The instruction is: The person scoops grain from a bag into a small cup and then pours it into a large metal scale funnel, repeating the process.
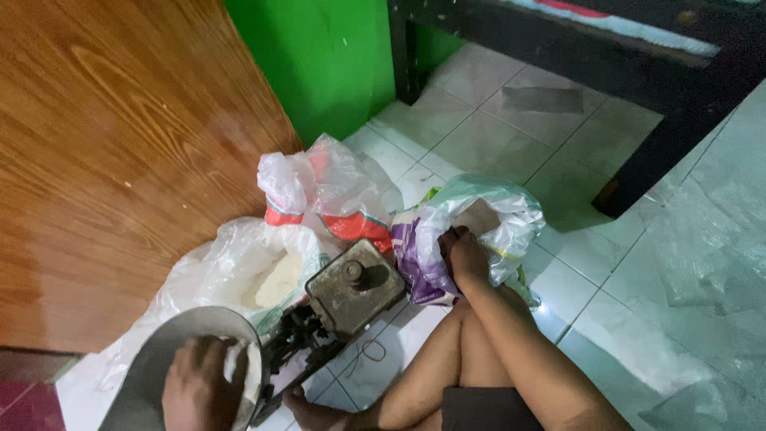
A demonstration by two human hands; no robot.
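Observation:
My left hand [195, 381] rests inside a grey metal pan [159, 351] at the bottom left, fingers closed on a small white plastic bag [239, 363]. My right hand [465, 254] reaches into the mouth of a white, purple and green plastic sack [499, 215], gripping its edge; what lies inside is hidden. Between the hands stands an old dark metal weighing scale [351, 291] with a knob on top and a black frame below.
An open clear bag holding white grains [279, 279] lies left of the scale. A red-and-white plastic bag [335, 199] sits behind. Wooden door [120, 144] at left, green wall [327, 56], dark bed frame [638, 72] beyond, my bent leg [479, 359], tiled floor [678, 279].

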